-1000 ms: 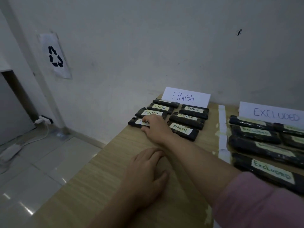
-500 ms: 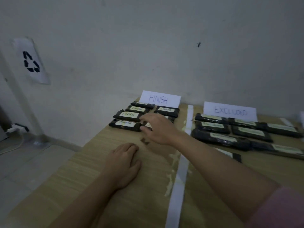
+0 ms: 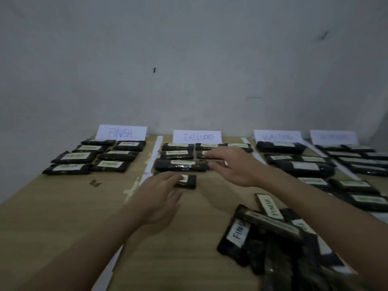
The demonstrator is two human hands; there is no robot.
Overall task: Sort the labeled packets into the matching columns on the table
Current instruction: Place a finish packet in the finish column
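Black packets with white labels lie in columns behind paper signs FINISH (image 3: 121, 132), EXCLUDED (image 3: 197, 137), WAITING (image 3: 277, 136) and a fourth, blurred sign (image 3: 333, 137). My right hand (image 3: 235, 166) reaches into the EXCLUDED column. Its thumb and fingers pinch the left end of a packet (image 3: 221, 163) in the third row. My left hand (image 3: 159, 198) lies lower, its straight fingers touching the front EXCLUDED packet (image 3: 189, 181) and covering that packet's left half. A loose pile of packets (image 3: 262, 227), two of them reading FINISH, sits at the front right.
The wooden table (image 3: 63, 217) stands against a grey wall. White tape strips (image 3: 154, 152) divide the columns. A small dark mark (image 3: 95, 183) is on the wood in front of the FINISH packets (image 3: 109, 163). The table's left edge runs diagonally at the far left.
The view has swung right. My right hand left the FINISH column and moved to the EXCLUDED column. My left hand lifted off the bare wood and moved forward to the front EXCLUDED packet.
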